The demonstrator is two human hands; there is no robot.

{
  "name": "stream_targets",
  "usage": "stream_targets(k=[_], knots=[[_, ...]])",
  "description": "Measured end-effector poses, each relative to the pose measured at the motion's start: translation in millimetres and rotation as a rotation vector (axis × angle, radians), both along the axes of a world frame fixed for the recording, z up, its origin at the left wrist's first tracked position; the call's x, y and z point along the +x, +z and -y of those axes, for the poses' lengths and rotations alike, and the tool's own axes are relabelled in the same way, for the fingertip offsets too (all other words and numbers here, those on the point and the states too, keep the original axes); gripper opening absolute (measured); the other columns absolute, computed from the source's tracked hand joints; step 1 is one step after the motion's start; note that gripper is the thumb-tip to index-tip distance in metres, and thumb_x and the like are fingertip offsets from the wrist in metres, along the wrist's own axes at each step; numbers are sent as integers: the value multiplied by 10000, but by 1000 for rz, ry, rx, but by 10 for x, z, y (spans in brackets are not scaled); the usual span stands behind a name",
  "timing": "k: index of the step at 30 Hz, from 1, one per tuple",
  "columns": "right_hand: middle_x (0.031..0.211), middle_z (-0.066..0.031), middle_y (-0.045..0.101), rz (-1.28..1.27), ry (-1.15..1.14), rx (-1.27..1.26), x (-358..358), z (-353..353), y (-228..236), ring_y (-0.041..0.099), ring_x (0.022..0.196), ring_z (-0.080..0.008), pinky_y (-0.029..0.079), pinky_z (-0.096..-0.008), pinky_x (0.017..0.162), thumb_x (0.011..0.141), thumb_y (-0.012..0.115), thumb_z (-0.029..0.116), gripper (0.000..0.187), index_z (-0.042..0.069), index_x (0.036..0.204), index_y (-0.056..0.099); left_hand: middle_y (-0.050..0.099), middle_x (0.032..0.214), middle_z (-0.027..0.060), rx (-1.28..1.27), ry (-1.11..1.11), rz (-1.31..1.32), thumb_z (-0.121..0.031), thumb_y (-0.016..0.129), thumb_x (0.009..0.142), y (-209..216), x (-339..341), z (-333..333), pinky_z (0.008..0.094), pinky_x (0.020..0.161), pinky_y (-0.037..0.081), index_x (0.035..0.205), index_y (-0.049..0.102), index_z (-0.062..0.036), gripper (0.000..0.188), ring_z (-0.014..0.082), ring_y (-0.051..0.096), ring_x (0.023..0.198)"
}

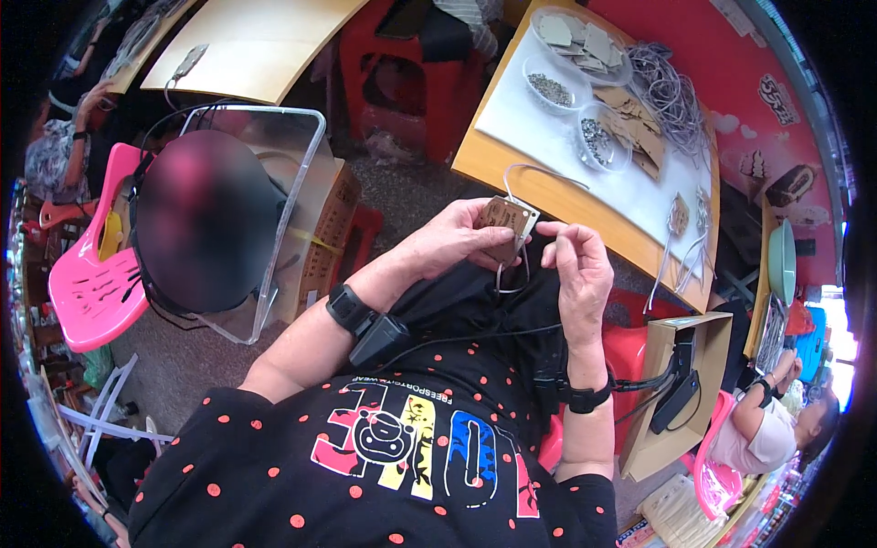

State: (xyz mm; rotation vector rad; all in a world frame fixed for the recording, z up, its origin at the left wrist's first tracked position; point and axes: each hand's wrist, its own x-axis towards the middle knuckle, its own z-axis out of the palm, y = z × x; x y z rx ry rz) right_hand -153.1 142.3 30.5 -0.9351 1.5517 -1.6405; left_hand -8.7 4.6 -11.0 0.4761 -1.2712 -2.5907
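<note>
My left hand (454,239) is closed on a small brown rectangular plate (498,219), thumb across its face. Pale screws or holes show along the plate's right edge. A thin grey cable (548,171) runs from its upper end toward the table, and more cable loops hang below it, above my lap. My right hand (583,274) is just right of the plate, fingers bent and fingertips close to its edge. Whether a small part sits between those fingertips is hidden. Another brown plate with grey cable (679,216) lies on the table at right.
The table (493,151) ahead right bears tubs of small metal parts (557,84), a tub of pale plates (585,46), brown plates (630,128) and coiled grey cable (667,91). A cardboard box (671,393) stands right, a clear plastic bin (301,173) left. Another person (763,425) sits far right.
</note>
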Motion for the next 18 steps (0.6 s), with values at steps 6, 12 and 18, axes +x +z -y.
stream_targets(k=[6, 12, 18], knots=[[814, 31, 637, -117, -75, 204, -33, -55, -5, 508, 664, -13, 408, -166, 586, 934, 637, 97, 155, -4, 1044, 676, 655, 1138, 129, 109, -6, -38, -211, 622, 938, -37, 15, 54, 355, 806, 590, 1240, 525, -27, 366, 245, 691, 948], [793, 14, 655, -134, -11, 301, 54, -72, -103, 558, 664, -19, 444, -164, 602, 885, 678, 55, 151, -19, 1017, 682, 656, 1119, 131, 96, -24, -45, -182, 619, 939, -13, 16, 39, 361, 815, 591, 1246, 508, -23, 363, 242, 686, 965], [878, -32, 678, 152, 12, 149, 61, 3, -278, 612, 764, -64, 489, -198, 717, 888, 659, 20, 159, -34, 1037, 671, 651, 1086, 102, 112, -23, -31, -158, 610, 946, -27, 12, 40, 362, 825, 589, 1252, 499, -17, 355, 225, 676, 976]])
